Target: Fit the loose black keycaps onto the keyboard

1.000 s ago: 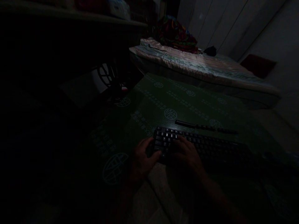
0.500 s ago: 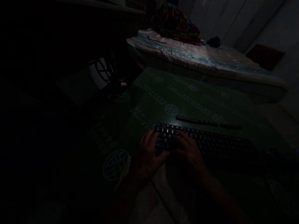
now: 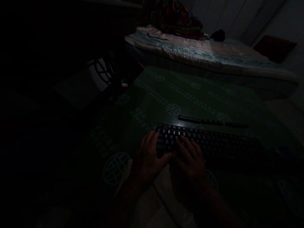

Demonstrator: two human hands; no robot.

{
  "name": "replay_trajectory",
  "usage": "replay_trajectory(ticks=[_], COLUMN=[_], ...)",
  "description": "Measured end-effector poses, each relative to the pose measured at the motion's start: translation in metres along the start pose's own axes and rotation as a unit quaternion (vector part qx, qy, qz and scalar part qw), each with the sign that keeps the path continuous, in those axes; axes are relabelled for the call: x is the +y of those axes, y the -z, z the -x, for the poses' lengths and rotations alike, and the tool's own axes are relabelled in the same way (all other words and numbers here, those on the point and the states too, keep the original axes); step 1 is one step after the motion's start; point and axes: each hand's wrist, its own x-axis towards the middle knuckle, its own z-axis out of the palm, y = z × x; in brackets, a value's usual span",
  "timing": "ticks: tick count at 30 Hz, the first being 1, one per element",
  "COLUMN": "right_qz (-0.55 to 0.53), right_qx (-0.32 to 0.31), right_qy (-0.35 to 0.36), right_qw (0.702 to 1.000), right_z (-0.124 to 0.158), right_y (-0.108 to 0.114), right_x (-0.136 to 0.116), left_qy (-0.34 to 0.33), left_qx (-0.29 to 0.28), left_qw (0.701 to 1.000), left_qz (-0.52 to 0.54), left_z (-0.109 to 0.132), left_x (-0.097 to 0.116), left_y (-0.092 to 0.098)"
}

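Observation:
A dark keyboard (image 3: 213, 142) lies across the green table, light glinting on the keys near its left end. My left hand (image 3: 148, 155) grips that end, fingers along the side and thumb by the front edge. Over the keys just to the right is my right hand (image 3: 191, 156), its fingers slightly apart and bent down onto them; I make out nothing held in it. Its thumb is near the left thumb, in deep shadow. Behind the keyboard, a row of loose dark pieces like keycaps (image 3: 223, 123) runs alongside a longer bar-shaped piece (image 3: 189, 119).
The green tabletop (image 3: 147, 95) carries printed globe logos and lettering. Beyond it stands a bed (image 3: 190, 49) with patterned cloth (image 3: 178, 22) heaped on top. A chair (image 3: 104, 71) is at the left. Something dark (image 3: 287, 152) sits right of the keyboard, too dim to name.
My right hand has shifted slightly, its fingers now lower and more spread on the keys. My left hand stays at the keyboard's end. The view has tilted a little.

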Motion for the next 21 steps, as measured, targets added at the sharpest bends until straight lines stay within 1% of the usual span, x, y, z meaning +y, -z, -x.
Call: replay_trajectory(ticks=[9, 11, 13, 15, 17, 19, 21], right_qz=[0.004, 0.008, 0.007, 0.001, -0.007, -0.019, -0.034], right_qx=[-0.036, -0.034, -0.019, 0.010, 0.027, 0.018, 0.007], right_qy=[-0.004, -0.004, -0.013, -0.028, -0.047, -0.056, -0.056], right_qw=[0.999, 0.999, 1.000, 1.000, 0.998, 0.998, 0.998], right_z=[0.005, 0.005, 0.003, 0.001, 0.000, 0.005, 0.017], right_y=[0.000, -0.002, -0.001, 0.006, 0.018, 0.033, 0.044], right_x=[-0.009, -0.010, -0.008, -0.006, -0.005, -0.008, -0.014], left_qy=[0.021, 0.021, 0.026, 0.035, 0.047, 0.050, 0.037], left_qx=[-0.010, -0.014, -0.016, -0.011, 0.002, 0.011, 0.005], left_qw=[1.000, 1.000, 0.999, 0.999, 0.998, 0.997, 0.999], left_qz=[0.011, 0.007, 0.009, 0.026, 0.047, 0.052, 0.037], left_z=[-0.002, -0.002, -0.003, -0.003, -0.003, -0.003, -0.004], left_x=[0.003, 0.003, 0.002, 0.002, 0.001, 0.001, 0.001], left_y=[0.001, 0.001, 0.002, 0.003, 0.004, 0.004, 0.004])
